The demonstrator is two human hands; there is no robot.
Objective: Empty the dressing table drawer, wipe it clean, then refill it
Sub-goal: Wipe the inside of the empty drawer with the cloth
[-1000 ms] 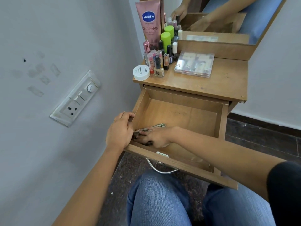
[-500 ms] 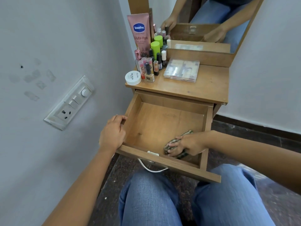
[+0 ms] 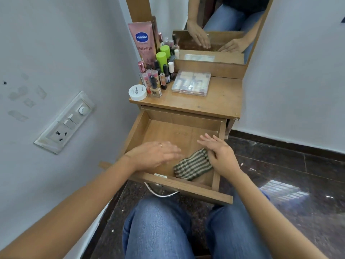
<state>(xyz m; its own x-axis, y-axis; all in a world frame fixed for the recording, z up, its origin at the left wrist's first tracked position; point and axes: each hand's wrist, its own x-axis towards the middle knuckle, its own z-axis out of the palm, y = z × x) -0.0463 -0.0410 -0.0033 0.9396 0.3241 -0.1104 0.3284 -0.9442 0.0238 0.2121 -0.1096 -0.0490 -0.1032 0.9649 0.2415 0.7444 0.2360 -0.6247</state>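
Observation:
The wooden drawer (image 3: 175, 130) of the dressing table stands pulled out over my knees. A green-and-cream striped cloth (image 3: 192, 166) lies crumpled in its front right corner, and nothing else lies in the drawer. My left hand (image 3: 155, 155) hovers flat over the front left of the drawer, fingers straight and pointing at the cloth. My right hand (image 3: 219, 154) is open above the right side, its thumb edge touching the cloth's upper end. Neither hand holds the cloth.
On the table top (image 3: 220, 99) stand several nail polish bottles (image 3: 155, 88), a pink Vaseline tube (image 3: 142, 41), a white jar (image 3: 137, 92) and a clear plastic case (image 3: 191, 82). A mirror (image 3: 218, 28) rises behind. A wall with a switch plate (image 3: 64, 122) is at the left. The drawer's metal handle (image 3: 160, 192) hangs over my jeans.
My left hand left the drawer's left wall and moved in over the drawer floor. My right hand let go of the cloth and opened, lifting slightly toward the right wall.

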